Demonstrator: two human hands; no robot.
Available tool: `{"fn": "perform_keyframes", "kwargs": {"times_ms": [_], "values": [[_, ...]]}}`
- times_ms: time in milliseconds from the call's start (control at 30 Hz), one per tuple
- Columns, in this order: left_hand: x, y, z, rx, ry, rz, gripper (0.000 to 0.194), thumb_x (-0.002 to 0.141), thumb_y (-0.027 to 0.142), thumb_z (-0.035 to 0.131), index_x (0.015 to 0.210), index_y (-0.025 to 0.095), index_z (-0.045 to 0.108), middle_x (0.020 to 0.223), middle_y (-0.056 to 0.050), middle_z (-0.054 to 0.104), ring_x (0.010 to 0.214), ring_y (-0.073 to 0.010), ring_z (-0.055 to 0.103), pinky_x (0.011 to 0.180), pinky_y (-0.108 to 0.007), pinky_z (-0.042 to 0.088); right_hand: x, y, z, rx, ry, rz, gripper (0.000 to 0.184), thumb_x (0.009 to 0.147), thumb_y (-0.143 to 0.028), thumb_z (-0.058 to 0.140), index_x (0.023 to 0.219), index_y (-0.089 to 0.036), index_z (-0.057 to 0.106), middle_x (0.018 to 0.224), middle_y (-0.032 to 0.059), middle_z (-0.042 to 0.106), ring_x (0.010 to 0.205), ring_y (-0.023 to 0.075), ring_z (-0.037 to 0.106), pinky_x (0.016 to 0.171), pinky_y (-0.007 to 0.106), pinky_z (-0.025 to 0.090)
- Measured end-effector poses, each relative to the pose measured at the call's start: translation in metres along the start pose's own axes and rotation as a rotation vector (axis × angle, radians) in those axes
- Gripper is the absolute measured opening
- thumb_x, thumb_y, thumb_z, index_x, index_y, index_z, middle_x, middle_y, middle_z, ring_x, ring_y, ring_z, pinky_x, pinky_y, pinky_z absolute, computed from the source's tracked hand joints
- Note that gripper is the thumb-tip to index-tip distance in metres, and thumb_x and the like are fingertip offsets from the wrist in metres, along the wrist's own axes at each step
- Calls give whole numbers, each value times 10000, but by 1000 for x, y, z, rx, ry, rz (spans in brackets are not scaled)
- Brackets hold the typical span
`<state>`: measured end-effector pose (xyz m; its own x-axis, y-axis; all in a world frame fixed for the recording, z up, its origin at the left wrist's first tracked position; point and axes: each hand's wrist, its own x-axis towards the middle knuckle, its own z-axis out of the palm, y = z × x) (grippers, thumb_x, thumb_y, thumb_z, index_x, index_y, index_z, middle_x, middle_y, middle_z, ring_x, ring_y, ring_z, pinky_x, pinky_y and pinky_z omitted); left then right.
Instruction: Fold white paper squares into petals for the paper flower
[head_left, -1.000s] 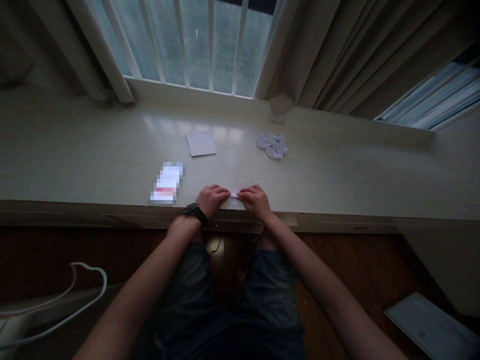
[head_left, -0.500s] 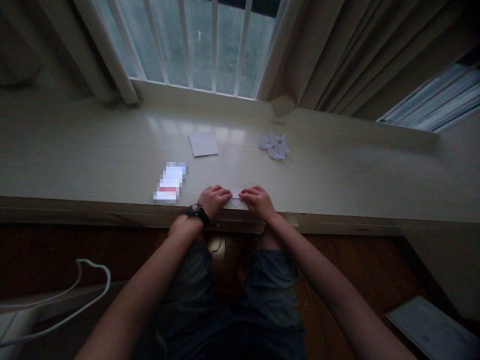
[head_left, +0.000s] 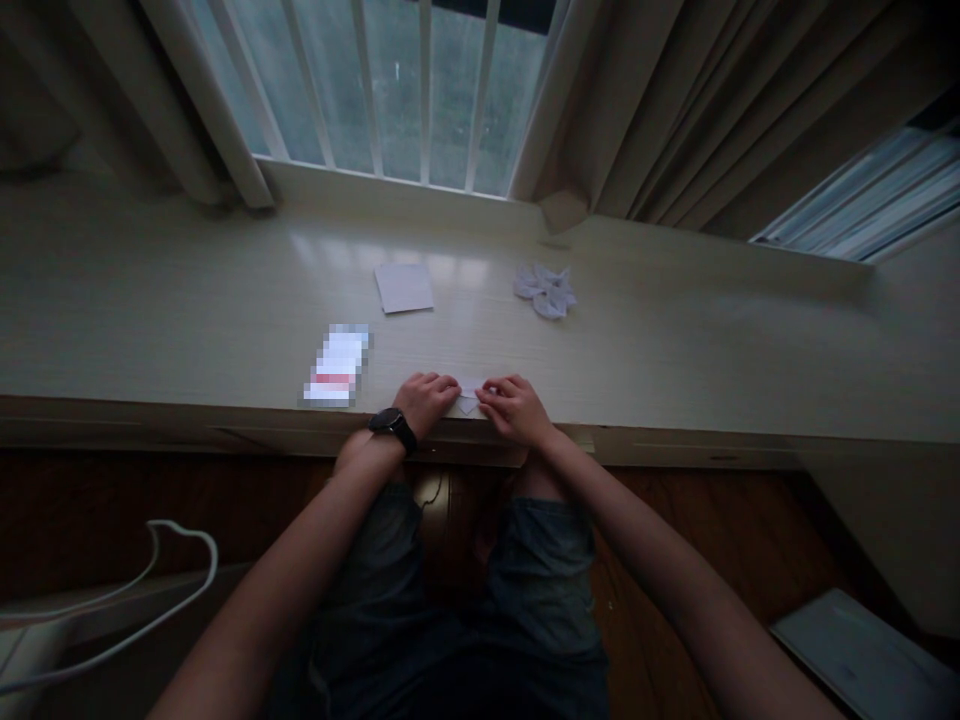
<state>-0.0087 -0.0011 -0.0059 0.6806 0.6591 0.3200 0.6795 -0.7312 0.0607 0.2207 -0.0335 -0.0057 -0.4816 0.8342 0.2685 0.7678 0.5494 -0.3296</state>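
A small piece of folded white paper [head_left: 469, 398] lies at the front edge of the pale ledge [head_left: 675, 350], its lower part coming to a point. My left hand [head_left: 427, 400], with a black watch on the wrist, is closed on the paper's left end. At its right end my right hand [head_left: 517, 407] pinches the paper between thumb and fingers. The fingers cover both ends, so only the middle shows. Beyond the hands are a stack of square white paper [head_left: 405, 288] and a cluster of folded paper pieces [head_left: 545, 291].
A phone with a blurred, lit screen [head_left: 337, 366] rests left of my hands near the edge. Behind the ledge are a barred window [head_left: 397, 90] and curtains [head_left: 660, 110]. A white cable [head_left: 214, 560] loops at lower left; a flat pale object [head_left: 862, 650] sits at lower right.
My right hand's fingers have shifted slightly along the paper's right end and their grip looks a little looser. The left hand stays almost in place. The whole view has moved very slightly.
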Motion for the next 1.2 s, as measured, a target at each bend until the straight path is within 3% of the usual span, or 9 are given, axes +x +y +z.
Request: {"fn": "perform_keyframes", "kwargs": {"times_ms": [233,467,733,900,1200], "values": [[0,34,-16,42,-9,-38,256,929,180,442,1113,166,620,1119,-117,632,1077,-268,515,855,-418,381,-3,-1,1,-88,35,-43,336,939,-318,472,1230,-266,632,1167,89,594,1023,246,481,940,417,377],[-9,72,-15,55,-34,-154,393,920,196,399,1280,99,523,1237,-151,575,1100,-273,504,919,-439,353,-4,1,2,-132,68,-89,333,933,-298,486,1227,-250,633,1110,102,589,979,235,482,905,409,384],[-4,78,-12,70,-48,-255,425,896,251,416,1252,55,540,1293,-207,530,1144,-306,491,978,-459,316,-7,-1,3,-118,77,-79,347,932,-288,472,1235,-202,621,1120,104,603,1000,242,485,922,410,381],[1,77,-16,26,-49,-297,464,892,251,425,1323,89,486,1194,-177,580,1082,-296,514,953,-459,326,-6,-5,3,-109,80,-49,357,923,-271,473,1245,-197,610,1110,112,599,1008,250,484,914,417,386],[-4,72,-19,15,-41,-336,455,896,260,418,1337,167,485,1311,-129,539,1212,-296,435,967,-488,311,-12,-6,1,-117,84,-76,324,924,-279,478,1181,-178,646,1086,117,611,1012,247,497,916,409,399]]}}
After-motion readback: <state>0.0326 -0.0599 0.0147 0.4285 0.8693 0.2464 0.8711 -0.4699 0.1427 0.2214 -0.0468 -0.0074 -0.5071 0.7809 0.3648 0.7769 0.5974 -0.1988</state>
